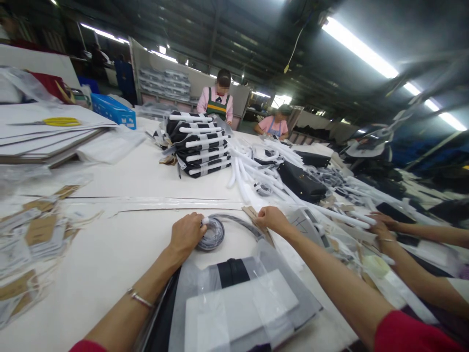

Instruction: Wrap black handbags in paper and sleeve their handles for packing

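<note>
So the person's left hand [187, 232] has its fingers curled in, pinching the edge of a grey wrapped strap [217, 235] where it's wound into a tight little coil. The loose length arcs off to the right toward the right hand [271, 220], which is bunched up by a brown card strip [250, 212]; can't tell whether those fingers are pinching the card, the strap or both. The coil sits on the white table [139, 215], just beyond a packed bag [234, 271] in cloudy plastic, which lies between the forearms with a white foam sheet [242, 308] on top. Near left there's a messy spread of tags [41, 229], and farther back some yellow-handled scissors [61, 121] by a blue box [113, 110]. A stack of wrapped black bags [203, 145] stands across the table, with a co-worker in pink [215, 100] behind it. Over on the right, another co-worker's hands [381, 229] are in among white tubes.
</note>
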Available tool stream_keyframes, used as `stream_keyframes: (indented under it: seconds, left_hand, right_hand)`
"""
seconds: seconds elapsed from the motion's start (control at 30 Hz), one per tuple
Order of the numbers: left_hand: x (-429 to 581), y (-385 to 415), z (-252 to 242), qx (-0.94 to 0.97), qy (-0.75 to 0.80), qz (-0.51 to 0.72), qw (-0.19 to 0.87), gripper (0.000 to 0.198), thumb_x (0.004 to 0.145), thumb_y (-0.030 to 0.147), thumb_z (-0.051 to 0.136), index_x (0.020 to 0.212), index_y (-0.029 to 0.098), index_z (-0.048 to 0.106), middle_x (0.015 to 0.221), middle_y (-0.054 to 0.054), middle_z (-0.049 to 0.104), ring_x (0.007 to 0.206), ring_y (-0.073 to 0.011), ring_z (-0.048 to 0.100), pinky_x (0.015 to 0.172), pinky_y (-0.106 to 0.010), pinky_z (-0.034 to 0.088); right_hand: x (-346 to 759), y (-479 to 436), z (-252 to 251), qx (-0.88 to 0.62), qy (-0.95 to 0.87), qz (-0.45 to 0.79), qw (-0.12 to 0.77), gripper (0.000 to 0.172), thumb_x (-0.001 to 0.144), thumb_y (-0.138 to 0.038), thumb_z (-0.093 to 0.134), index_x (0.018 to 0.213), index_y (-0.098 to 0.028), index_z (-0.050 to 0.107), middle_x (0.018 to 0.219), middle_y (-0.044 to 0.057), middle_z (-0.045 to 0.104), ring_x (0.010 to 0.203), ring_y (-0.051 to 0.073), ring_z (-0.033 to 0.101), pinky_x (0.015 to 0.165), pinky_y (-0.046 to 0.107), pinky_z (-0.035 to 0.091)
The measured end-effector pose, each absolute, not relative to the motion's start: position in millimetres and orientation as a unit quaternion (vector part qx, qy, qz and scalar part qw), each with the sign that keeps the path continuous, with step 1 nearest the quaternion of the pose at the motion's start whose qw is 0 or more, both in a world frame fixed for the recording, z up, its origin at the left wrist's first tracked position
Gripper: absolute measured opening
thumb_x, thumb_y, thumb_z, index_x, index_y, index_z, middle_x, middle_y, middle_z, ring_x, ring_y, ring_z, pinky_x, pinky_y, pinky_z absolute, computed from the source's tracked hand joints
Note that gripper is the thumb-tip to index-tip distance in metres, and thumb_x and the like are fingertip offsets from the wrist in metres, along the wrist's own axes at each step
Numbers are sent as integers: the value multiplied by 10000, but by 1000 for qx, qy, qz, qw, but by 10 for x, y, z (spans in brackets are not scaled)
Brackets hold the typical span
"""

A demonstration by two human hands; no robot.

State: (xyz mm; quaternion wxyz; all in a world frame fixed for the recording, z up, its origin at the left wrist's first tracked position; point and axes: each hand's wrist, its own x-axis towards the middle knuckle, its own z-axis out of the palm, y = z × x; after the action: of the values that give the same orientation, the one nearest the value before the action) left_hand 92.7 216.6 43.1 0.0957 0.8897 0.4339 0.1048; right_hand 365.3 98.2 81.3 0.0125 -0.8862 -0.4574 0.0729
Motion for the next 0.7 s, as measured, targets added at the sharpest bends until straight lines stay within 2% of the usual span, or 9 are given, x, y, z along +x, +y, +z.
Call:
stream_keyframes:
  seconds: [0.17, 0.5, 0.6, 0.7]
  left_hand:
    - [910, 2194, 415, 886, 435, 108, 114, 171, 892, 280, 522, 991, 246, 657, 1024, -36, 675, 1012, -226, 620, 773, -311, 471]
    - [914, 2184, 426, 883, 438, 104, 130, 171, 892, 285, 537, 1012, 238, 648, 1035, -44, 665, 1013, -229, 608, 788, -315, 468]
    - [915, 2179, 433, 882, 438, 107, 135, 172, 885, 278, 541, 1010, 228, 649, 1048, -53, 667, 1020, -232, 607, 790, -316, 473]
    - [912, 2180, 425, 880, 440, 114, 140, 177, 877, 263, 539, 1006, 216, 651, 1053, -65, 669, 1023, -240, 608, 791, -325, 480]
  right_hand:
    - [3566, 1159, 752, -875, -477, 72, -37, 165, 708, -263, 705, 809, -143, 760, 881, 141, 742, 881, 260, 688, 695, 269, 461]
    - [3653, 1257, 766, -886, -456, 74, -51, 190, 757, -152, 615, 888, -91, 738, 978, 234, 721, 981, 328, 688, 766, 347, 514]
    - [3694, 1251, 766, -892, -442, 88, -38, 135, 752, -182, 642, 817, -110, 734, 894, 200, 733, 913, 318, 706, 729, 339, 524]
    - [3725, 1227, 748, -889, -437, 136, -20, 82, 723, -229, 695, 751, -159, 728, 737, 96, 734, 721, 229, 715, 614, 253, 518]
